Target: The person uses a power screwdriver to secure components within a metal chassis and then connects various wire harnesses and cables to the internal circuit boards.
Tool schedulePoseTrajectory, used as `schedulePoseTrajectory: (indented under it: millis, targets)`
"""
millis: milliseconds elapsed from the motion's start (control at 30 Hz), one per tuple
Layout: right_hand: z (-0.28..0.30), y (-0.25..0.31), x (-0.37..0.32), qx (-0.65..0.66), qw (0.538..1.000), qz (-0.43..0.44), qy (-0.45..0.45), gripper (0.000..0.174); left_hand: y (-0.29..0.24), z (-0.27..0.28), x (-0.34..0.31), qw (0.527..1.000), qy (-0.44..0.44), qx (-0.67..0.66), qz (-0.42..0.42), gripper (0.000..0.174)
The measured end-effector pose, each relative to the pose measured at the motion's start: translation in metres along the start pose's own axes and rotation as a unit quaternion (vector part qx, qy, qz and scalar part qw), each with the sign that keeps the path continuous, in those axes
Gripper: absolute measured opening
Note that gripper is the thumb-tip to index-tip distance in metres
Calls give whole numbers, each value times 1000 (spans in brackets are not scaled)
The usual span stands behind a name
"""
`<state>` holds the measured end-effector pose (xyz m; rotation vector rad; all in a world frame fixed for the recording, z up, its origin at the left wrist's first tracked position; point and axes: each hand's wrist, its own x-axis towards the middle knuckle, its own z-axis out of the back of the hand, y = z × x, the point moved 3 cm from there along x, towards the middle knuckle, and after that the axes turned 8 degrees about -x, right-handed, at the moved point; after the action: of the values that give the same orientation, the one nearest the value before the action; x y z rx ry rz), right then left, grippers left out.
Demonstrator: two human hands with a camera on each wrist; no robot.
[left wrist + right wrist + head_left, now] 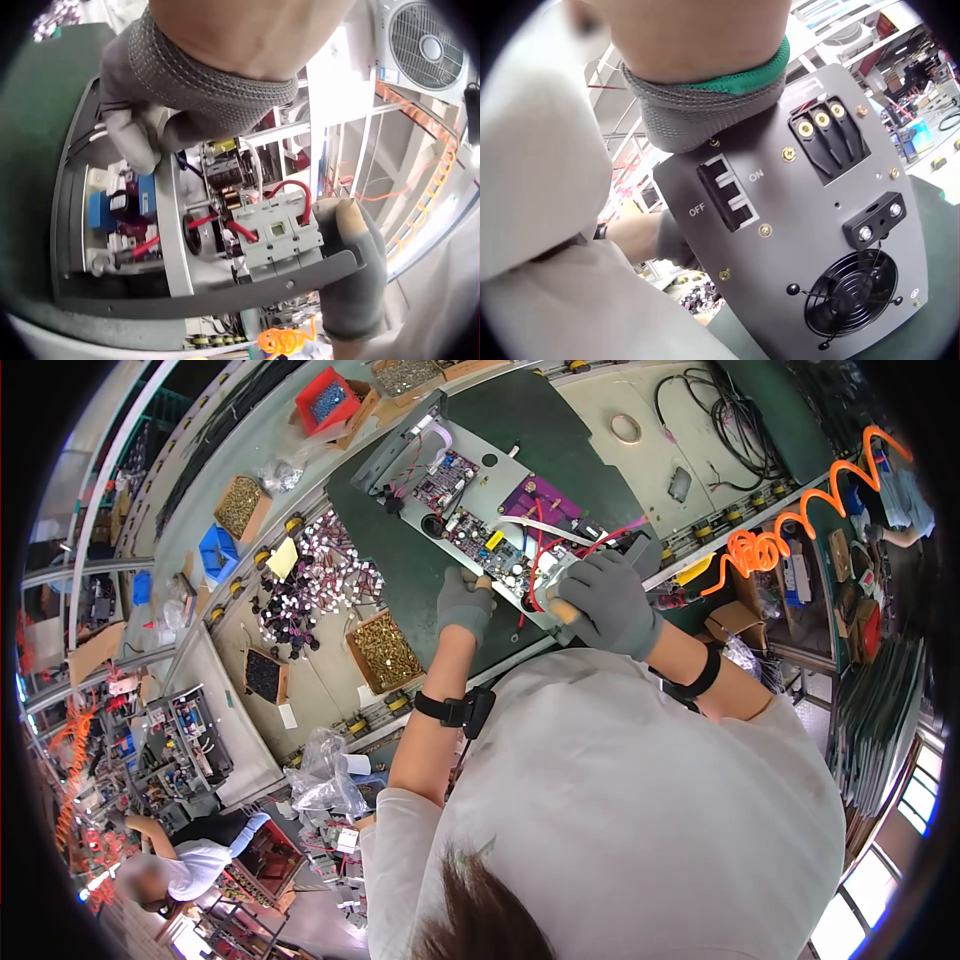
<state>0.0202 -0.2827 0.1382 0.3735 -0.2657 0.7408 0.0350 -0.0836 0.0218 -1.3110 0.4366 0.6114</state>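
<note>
An open electronic chassis with circuit boards and red wires lies on a dark green mat. My gloved left hand grips its near side, thumb and finger about a metal divider plate in the left wrist view. At the right end, my gloved right hand holds the end panel by a grey breaker, a bare fingertip beside it. The right wrist view shows that panel from outside, with an ON/OFF switch, a round fan grille and terminals; the right fingers are hidden there.
Left of the mat lie a pile of small wired connectors and a box of brass parts. Further back are a blue bin and a red bin. An orange coiled hose hangs at right. Another person works at lower left.
</note>
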Motion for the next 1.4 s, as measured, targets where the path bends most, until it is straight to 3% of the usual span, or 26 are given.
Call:
schedulePoseTrajectory:
  millis: [33, 133, 167, 200, 267, 333, 533, 733, 800, 900, 1133, 1200, 1333, 1367, 1400]
  targets:
    - [-2, -2, 3, 5, 1000, -17, 4, 14, -3, 3, 1, 1000, -4, -6, 1, 23]
    - [-6, -7, 7, 7, 998, -36, -49, 13, -40, 16, -7, 944, -151, 261, -137, 24]
    - [-7, -8, 8, 3, 998, -44, -33, 13, -63, 17, -18, 919, -232, 255, -189, 21]
    - [-7, -10, 9, -2, 998, -55, -17, 13, -65, 16, -12, 920, -231, 253, -190, 21]
    - [-6, -12, 9, -8, 998, -54, -8, 12, -78, 11, -4, 851, -274, 263, -363, 24]
    - [-5, -13, 10, -15, 998, -55, 0, 12, -78, 7, 3, 866, -225, 253, -368, 22]
    - [-3, -16, 9, -2, 998, -61, -18, 11, -74, -4, 4, 866, -262, 244, -348, 19]
    - [-4, -15, 8, -13, 998, -61, -24, 11, -69, -2, 8, 848, -258, 239, -396, 17]
    - [-2, -14, 8, -16, 998, -62, -27, 11, -68, -2, 8, 831, -248, 211, -451, 17]
    - [-2, -13, 9, -24, 997, -57, -34, 11, -67, -4, 10, 835, -241, 220, -443, 27]
    - [-4, -14, 6, -20, 998, -50, -40, 11, -65, 1, 13, 827, -237, 227, -457, 19]
    - [-5, -17, 5, 13, 998, -37, -42, 11, -60, 11, 13, 865, -176, 145, -448, 26]
    - [2, -26, -3, 81, 995, -37, -43, 11, -36, 37, 2, 893, -193, 44, -405, 29]
    - [7, -33, -8, 145, 958, -176, -177, 13, -26, 46, 0, 913, -184, 27, -363, 31]
    - [9, -42, -18, 202, 879, -309, -302, 16, -15, 54, -1, 931, -174, 10, -320, 34]
